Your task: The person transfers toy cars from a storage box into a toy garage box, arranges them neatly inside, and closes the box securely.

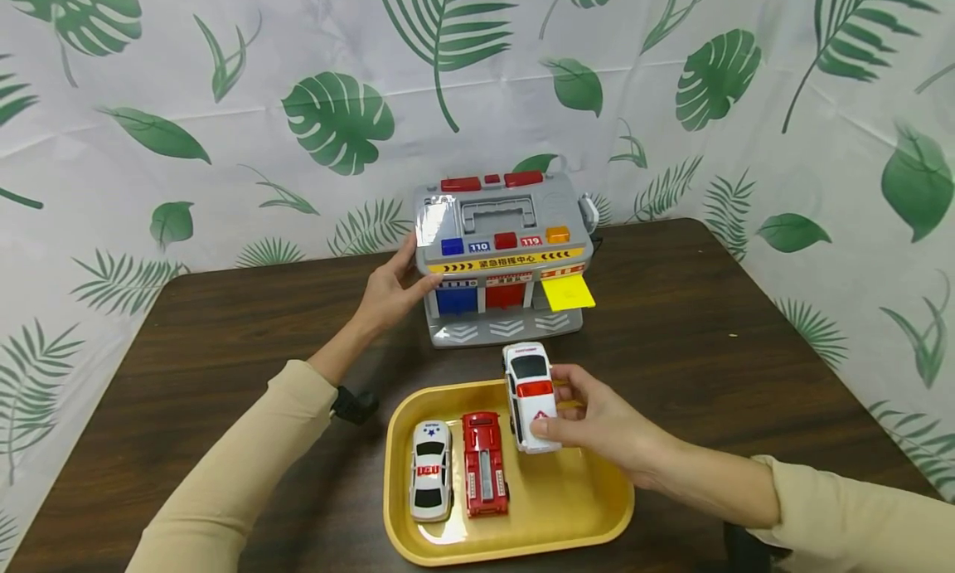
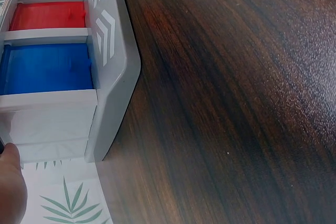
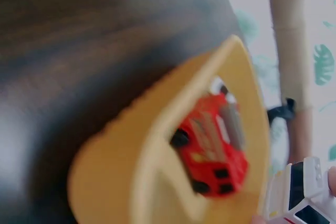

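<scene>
The white ambulance is in the right hand, pinched with the thumb on top near its near end and the fingers along its right side. It is held over the far part of the yellow tray, on the near side of the toy station. Its long axis runs near to far, the far end leaning slightly left and the dark windscreen toward the station.

The raised yellow flap at the station's right bay lies far and a little right of the ambulance, so the car's line points left of that bay. The right hand is nearer to the flap than the left hand, which rests at the station's left front corner, thumb and fingers apart, not wrapped around anything.

The blue door and red door stand left of the flap. In the tray, the white police car and red fire truck lie side by side, left of the ambulance, also lengthwise near to far.
</scene>
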Tool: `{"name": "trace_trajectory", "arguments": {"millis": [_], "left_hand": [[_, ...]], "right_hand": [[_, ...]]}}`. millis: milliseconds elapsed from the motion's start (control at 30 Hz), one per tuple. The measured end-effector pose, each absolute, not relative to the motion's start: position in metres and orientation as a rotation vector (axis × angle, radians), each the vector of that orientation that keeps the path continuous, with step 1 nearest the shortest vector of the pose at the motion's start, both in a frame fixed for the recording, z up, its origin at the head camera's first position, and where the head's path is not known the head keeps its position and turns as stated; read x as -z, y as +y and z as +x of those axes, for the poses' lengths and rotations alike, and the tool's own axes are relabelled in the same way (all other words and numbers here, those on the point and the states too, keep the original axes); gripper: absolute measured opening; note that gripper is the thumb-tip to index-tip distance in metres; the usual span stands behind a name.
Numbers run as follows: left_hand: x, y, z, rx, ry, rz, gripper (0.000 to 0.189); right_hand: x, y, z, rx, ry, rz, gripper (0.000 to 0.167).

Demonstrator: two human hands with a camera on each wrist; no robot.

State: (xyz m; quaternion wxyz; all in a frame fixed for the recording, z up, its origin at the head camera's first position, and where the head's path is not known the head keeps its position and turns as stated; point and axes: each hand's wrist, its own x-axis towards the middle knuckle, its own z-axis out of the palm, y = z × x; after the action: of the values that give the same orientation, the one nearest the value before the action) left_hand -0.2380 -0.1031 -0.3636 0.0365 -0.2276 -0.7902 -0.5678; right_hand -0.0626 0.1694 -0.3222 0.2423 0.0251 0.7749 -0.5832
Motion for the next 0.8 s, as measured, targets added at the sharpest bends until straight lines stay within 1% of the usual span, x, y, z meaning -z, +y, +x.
{"name": "trace_trajectory", "arguments": {"millis": [200, 367, 500, 667, 800], "left_hand": [[0.353, -0.102, -0.231, 1.774, -2.422, -0.698, 0.077], [0.338, -0.099, -0.219, 1.782, -2.442, -0.696, 0.076], [0.337, -0.098, -0.218, 1.775, -2.450, -0.691, 0.076], [0.354, -0.102, -0.230, 1.785, -2.426, -0.698, 0.078], [0.364, -0.104, -0.237, 1.765, -2.418, -0.703, 0.079]], "right_hand": [[0.296, 0.184, -0.081, 1.683, 2.235, -0.036, 0.075], [0.287, 0.204, -0.101, 1.724, 2.390, -0.030, 0.078], [0.292, 0.226, -0.119, 1.709, 2.498, 0.051, 0.080], [0.309, 0.249, -0.135, 1.671, 2.543, 0.182, 0.082], [0.323, 0.261, -0.143, 1.642, 2.522, 0.228, 0.084]]}}
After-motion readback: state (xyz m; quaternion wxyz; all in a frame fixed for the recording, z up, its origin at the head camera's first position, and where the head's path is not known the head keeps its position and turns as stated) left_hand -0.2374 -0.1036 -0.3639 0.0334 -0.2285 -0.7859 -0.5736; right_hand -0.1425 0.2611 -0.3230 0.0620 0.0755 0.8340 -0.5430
